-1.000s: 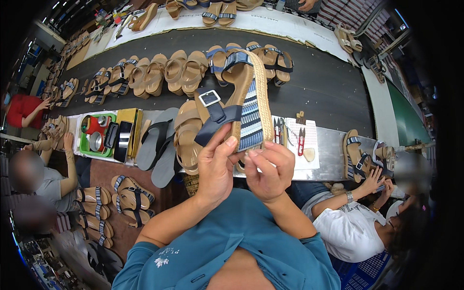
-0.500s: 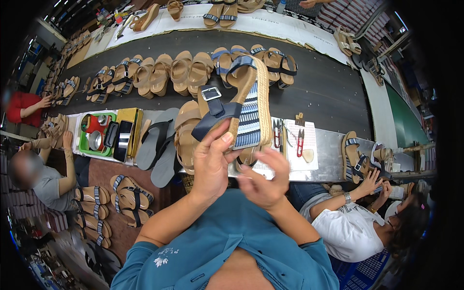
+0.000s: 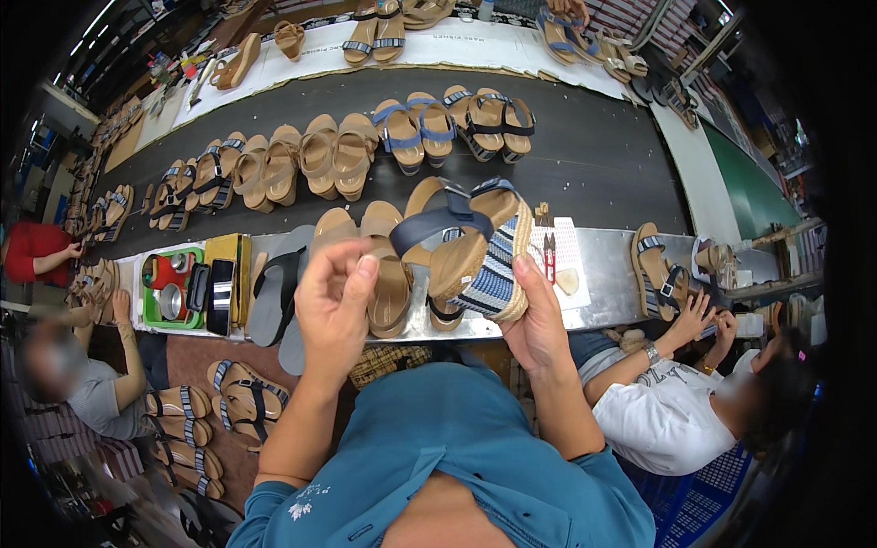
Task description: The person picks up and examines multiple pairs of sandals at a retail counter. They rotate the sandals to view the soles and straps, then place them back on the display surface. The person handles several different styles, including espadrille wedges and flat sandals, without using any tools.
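A wedge sandal [image 3: 493, 265] with navy straps, a blue-and-white woven wedge and a braided rope edge is held up over the near edge of the bench. My right hand [image 3: 539, 324] grips its sole, thumb on the rope edge. My left hand [image 3: 331, 310] is off the sandal, to its left, fingers apart and holding nothing. Behind that hand stands a pair of tan sandals [image 3: 388, 292], partly covered by it. Part of another sandal shows below the held one.
Sandals, among them a blue-strapped pair [image 3: 400, 132], line the dark conveyor belt [image 3: 594, 137]. Grey flip-flops [image 3: 274, 297] and a green tray [image 3: 174, 320] lie at left; red-handled snips [image 3: 550, 256] at right. Co-workers sit on both sides; another person's hand [image 3: 571, 11] is at the far side.
The sandal has tipped from upright to a lower slant. My left hand has let go and moved left; my right hand has taken hold of the sole. A blue-strapped pair appears at the far side.
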Demonstrator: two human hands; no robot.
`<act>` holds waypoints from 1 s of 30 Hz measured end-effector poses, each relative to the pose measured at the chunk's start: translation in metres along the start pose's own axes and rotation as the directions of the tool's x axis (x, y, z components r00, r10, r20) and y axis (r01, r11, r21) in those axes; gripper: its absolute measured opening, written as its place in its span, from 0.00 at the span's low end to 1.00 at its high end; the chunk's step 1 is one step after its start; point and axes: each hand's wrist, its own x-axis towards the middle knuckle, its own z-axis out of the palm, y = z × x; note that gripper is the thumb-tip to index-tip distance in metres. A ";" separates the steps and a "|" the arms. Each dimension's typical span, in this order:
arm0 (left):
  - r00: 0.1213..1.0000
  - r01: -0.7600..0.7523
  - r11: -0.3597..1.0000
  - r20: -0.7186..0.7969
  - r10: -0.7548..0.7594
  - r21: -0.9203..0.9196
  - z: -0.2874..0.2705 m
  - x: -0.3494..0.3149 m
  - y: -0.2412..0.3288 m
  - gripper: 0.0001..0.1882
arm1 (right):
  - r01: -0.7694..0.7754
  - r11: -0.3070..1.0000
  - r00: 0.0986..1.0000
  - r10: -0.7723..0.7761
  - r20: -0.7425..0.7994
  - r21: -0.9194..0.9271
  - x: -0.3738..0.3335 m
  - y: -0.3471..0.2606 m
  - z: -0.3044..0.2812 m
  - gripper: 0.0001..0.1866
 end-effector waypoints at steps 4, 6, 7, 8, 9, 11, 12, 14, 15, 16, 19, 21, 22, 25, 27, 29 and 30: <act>0.946 0.148 0.989 0.292 -0.143 0.007 0.006 0.014 0.011 0.15 | 0.041 0.989 0.999 -0.039 0.019 -0.145 -0.002 0.018 0.002 0.34; 0.935 0.149 0.988 0.331 -0.128 -0.038 0.007 0.010 0.012 0.12 | 0.095 0.973 0.995 -0.088 0.039 -0.209 -0.004 0.022 0.005 0.38; 0.927 0.149 0.987 0.357 -0.117 -0.063 0.008 0.009 0.013 0.10 | 0.127 0.962 0.992 -0.120 0.047 -0.242 -0.005 0.020 0.006 0.39; 0.925 0.192 0.978 0.348 -0.154 -0.077 0.004 0.008 0.013 0.10 | 0.169 0.947 0.986 -0.159 0.060 -0.272 -0.007 0.016 0.009 0.44; 0.928 0.118 0.989 0.364 -0.078 -0.087 -0.002 0.008 0.008 0.10 | 0.244 0.914 0.970 -0.229 0.084 -0.323 -0.007 0.017 0.009 0.45; 0.914 -0.021 0.993 0.399 0.066 -0.115 -0.009 0.009 -0.002 0.12 | 0.382 0.822 0.923 -0.362 0.130 -0.422 -0.011 0.018 0.009 0.48; 0.947 0.031 0.987 0.322 0.022 -0.158 -0.007 0.003 -0.004 0.14 | 0.465 0.761 0.880 -0.454 0.140 -0.453 -0.010 0.020 0.006 0.47; 0.909 -0.160 0.987 0.391 0.145 0.004 -0.005 0.005 0.005 0.14 | 0.653 0.401 0.706 -0.628 0.327 -0.642 -0.003 0.023 -0.014 0.40; 0.879 -0.257 0.963 0.432 0.200 0.078 -0.005 0.007 0.009 0.14 | 0.700 0.185 0.605 -0.667 0.436 -0.690 -0.002 0.024 -0.022 0.36; 0.846 -0.353 0.927 0.466 0.258 0.128 -0.006 0.009 0.013 0.14 | 0.676 0.273 0.659 -0.639 0.396 -0.684 -0.006 0.023 -0.019 0.27; 0.728 -0.554 0.815 0.575 0.373 0.172 -0.010 0.015 0.016 0.13 | 0.694 0.349 0.662 -0.653 0.367 -0.630 -0.008 0.022 -0.013 0.16; 0.700 -0.605 0.772 0.592 0.399 0.195 -0.009 0.013 0.017 0.13 | 0.730 0.354 0.626 -0.690 0.364 -0.585 -0.007 0.025 -0.011 0.15; 0.699 -0.611 0.767 0.588 0.407 0.196 -0.008 0.012 0.018 0.13 | 0.742 0.370 0.615 -0.707 0.349 -0.559 -0.007 0.024 -0.008 0.16; 0.672 -0.661 0.708 0.614 0.413 0.247 -0.001 0.007 0.022 0.13 | 0.637 0.584 0.761 -0.582 0.287 -0.504 -0.009 0.025 -0.017 0.30; 0.622 -0.710 0.661 0.656 0.428 0.243 0.011 -0.001 0.028 0.16 | 0.424 0.872 0.906 -0.408 0.115 -0.245 -0.009 0.027 -0.016 0.35; 0.597 -0.743 0.594 0.706 0.382 0.308 0.034 -0.016 0.031 0.21 | 0.264 0.961 0.965 -0.262 0.031 -0.086 -0.004 0.026 -0.009 0.39; 0.578 -0.755 0.608 0.686 0.441 0.246 0.036 -0.015 0.031 0.21 | 0.189 0.982 0.982 -0.189 -0.025 -0.012 -0.003 0.027 -0.009 0.40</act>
